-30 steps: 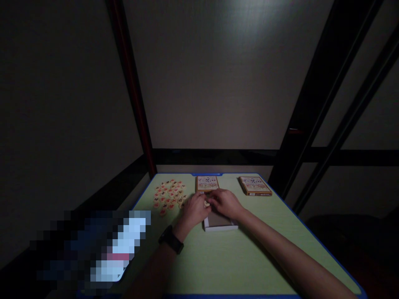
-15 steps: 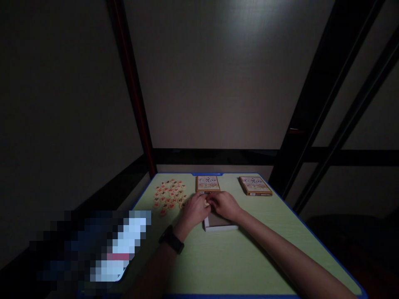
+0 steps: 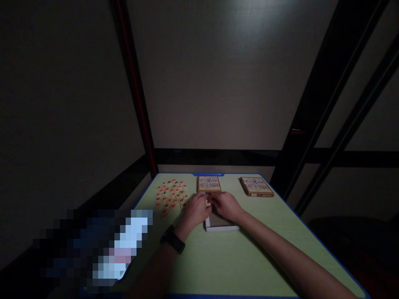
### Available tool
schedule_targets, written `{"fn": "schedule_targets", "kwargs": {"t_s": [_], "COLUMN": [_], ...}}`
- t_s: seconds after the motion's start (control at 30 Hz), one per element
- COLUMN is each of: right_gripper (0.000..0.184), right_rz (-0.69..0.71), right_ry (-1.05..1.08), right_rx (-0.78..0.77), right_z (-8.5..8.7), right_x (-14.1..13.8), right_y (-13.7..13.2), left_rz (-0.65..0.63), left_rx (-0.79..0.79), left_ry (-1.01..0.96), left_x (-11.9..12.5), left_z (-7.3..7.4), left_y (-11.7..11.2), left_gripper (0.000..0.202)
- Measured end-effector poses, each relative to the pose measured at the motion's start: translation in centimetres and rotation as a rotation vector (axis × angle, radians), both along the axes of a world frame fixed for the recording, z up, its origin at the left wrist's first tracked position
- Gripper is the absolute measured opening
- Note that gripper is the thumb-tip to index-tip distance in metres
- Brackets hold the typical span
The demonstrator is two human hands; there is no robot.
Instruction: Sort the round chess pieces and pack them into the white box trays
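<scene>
At the far end of a shallow open box [image 3: 222, 228] with a white rim, my two hands meet with their fingers bent. A round xiangqi piece [image 3: 207, 202] shows between them, by the left thumb and the right fingertips. My left hand [image 3: 195, 209], a dark watch [image 3: 172, 239] on its wrist, covers the box's left side. My right hand [image 3: 228, 207] curls over the far right part, its fingertips pinched at the piece. The hands hide much of the box's inside. Several loose xiangqi pieces [image 3: 171, 193] with red and black marks lie spread out left of my hands.
A printed box [image 3: 209, 184] lies just beyond my hands. Another printed box [image 3: 256, 186] is at the far right of the green, blue-edged table [image 3: 268, 257]. A bright blurred-out object [image 3: 124, 245] sits at the table's left edge. Walls stand behind and to the left.
The view has shifted slightly, so everything appears a little further right. My hands stay together over the open box, with only slight finger movement.
</scene>
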State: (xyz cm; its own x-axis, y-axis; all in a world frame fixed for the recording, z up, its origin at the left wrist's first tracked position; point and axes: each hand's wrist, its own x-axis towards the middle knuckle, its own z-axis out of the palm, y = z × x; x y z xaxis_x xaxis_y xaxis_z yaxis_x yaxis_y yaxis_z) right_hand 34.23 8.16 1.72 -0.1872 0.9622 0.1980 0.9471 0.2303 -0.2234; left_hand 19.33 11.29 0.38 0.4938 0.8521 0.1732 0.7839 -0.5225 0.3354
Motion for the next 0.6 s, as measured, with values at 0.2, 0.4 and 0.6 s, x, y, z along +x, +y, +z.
{"fn": "schedule_targets", "kwargs": {"t_s": [0.2,0.4,0.6], "right_gripper": [0.027,0.026,0.026], "right_rz": [-0.028,-0.033,-0.046], "right_ry": [-0.001,0.01,0.014], "right_rx": [0.014,0.042,0.052], "right_z": [0.13,0.24,0.22], "right_x": [0.03,0.06,0.13], "right_y": [-0.11,-0.11,-0.05], "left_rz": [0.005,0.003,-0.005], "left_rx": [0.014,0.015,0.015], "left_ry": [0.018,0.031,0.026], "left_x": [0.03,-0.03,-0.08], "left_z": [-0.16,0.02,0.15], "left_y": [0.0,-0.11,-0.09], "left_gripper": [0.023,0.024,0.024]}}
